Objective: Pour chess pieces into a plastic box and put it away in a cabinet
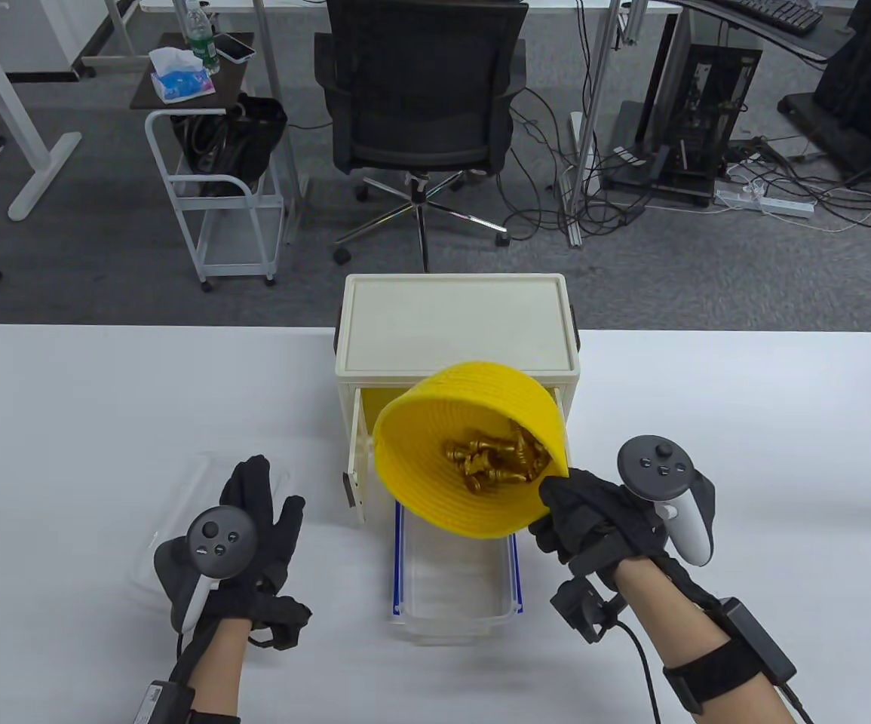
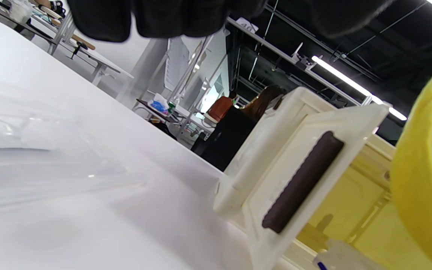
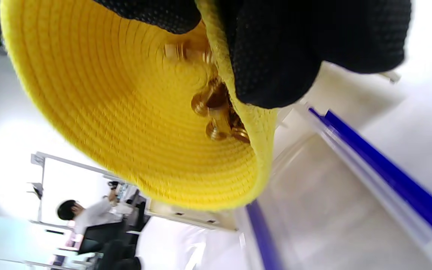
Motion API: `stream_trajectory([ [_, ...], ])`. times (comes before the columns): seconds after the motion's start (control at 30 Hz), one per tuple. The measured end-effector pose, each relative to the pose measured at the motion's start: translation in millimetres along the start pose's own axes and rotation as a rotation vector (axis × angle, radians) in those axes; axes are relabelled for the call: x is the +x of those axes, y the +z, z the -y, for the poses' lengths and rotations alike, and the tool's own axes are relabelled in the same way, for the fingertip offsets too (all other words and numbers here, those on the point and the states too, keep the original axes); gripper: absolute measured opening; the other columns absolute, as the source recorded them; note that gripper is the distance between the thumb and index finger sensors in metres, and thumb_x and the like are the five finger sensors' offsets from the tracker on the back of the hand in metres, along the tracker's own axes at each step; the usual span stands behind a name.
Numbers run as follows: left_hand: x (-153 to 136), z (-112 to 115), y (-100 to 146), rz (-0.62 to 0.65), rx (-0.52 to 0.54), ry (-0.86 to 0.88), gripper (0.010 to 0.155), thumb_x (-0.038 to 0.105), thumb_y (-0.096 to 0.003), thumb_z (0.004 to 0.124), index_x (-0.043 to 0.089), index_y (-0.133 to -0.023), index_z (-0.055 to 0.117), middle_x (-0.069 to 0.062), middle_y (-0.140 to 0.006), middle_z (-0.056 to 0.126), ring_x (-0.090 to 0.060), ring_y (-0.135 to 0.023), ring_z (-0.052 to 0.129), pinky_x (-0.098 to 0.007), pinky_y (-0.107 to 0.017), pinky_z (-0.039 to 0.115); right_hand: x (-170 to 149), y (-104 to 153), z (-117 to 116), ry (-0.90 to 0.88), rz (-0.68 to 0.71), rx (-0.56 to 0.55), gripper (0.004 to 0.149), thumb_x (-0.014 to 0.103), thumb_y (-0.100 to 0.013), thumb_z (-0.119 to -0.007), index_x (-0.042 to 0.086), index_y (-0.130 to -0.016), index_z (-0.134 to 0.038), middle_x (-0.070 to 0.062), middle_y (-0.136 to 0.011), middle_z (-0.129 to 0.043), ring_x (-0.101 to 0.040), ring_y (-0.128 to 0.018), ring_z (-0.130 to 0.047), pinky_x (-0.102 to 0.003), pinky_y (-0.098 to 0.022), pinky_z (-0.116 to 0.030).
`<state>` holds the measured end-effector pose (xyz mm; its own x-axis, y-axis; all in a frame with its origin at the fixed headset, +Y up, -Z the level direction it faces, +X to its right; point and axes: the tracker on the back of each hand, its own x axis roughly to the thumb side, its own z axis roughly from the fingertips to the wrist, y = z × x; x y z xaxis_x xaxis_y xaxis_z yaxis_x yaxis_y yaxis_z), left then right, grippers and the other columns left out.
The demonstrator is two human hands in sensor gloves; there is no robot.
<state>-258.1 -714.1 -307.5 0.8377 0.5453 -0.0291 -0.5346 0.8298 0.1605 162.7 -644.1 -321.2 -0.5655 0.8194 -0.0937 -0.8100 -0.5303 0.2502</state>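
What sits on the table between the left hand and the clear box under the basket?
In the table view, only bare white table lies between the left hand and the clear box. The open cabinet door stands just beyond that stretch.

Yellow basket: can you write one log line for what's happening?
right hand: grips tilted yellow basket | gold chess pieces: inside | plastic box: below | left hand: on clear lid

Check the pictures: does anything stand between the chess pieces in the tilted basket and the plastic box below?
Nothing visible does. The chess pieces lie in the tilted basket, above the open plastic box.
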Motion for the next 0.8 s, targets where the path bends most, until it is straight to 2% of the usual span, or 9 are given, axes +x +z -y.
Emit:
stream_trajectory([
  [0.2, 1, 0, 0, 0.002, -0.002, -0.012, 0.072, 0.052, -0.0591, 0.057, 0.016, -0.114, 0.027, -0.020, -0.122, 0.036, -0.048, -0.110, 0.044, -0.065, -0.075, 0.053, 7, -2, -13, 0.179, 0.043, -0.064, 0.061, 0.023, -0.064, -0.061, -0.028, -0.095, -0.052, -0.034, -0.062, -0.088, -0.029, -0.038, -0.096, -0.038, -0.027, -0.087],
  [0.33, 1, -1, 0, -0.002, -0.001, -0.005, 0.072, 0.052, -0.0591, 0.057, 0.015, -0.114, 0.027, -0.020, -0.122, 0.036, -0.048, -0.110, 0.044, -0.066, -0.075, 0.053, 10, 0, -14, 0.189, 0.100, -0.103, 0.060, 0.023, -0.064, -0.062, -0.027, -0.096, -0.053, -0.035, -0.062, -0.088, -0.029, -0.038, -0.096, -0.038, -0.028, -0.087],
  [0.7, 1, -2, 1, -0.009, 0.000, -0.009, 0.072, 0.052, -0.0591, 0.057, 0.016, -0.114, 0.028, -0.020, -0.122, 0.035, -0.048, -0.110, 0.044, -0.066, -0.075, 0.053, 24, 13, -22, 0.472, 0.308, -0.373, 0.058, 0.024, -0.064, -0.061, -0.021, -0.099, -0.054, -0.033, -0.065, -0.088, -0.029, -0.041, -0.096, -0.038, -0.030, -0.088],
  [0.8, 1, -2, 1, -0.010, -0.001, -0.010, 0.072, 0.052, -0.0591, 0.057, 0.016, -0.114, 0.027, -0.020, -0.122, 0.035, -0.048, -0.110, 0.044, -0.066, -0.075, 0.053, 27, 15, -21, 0.500, 0.338, -0.416, 0.057, 0.024, -0.064, -0.061, -0.021, -0.099, -0.054, -0.033, -0.065, -0.088, -0.028, -0.042, -0.096, -0.038, -0.031, -0.088],
])
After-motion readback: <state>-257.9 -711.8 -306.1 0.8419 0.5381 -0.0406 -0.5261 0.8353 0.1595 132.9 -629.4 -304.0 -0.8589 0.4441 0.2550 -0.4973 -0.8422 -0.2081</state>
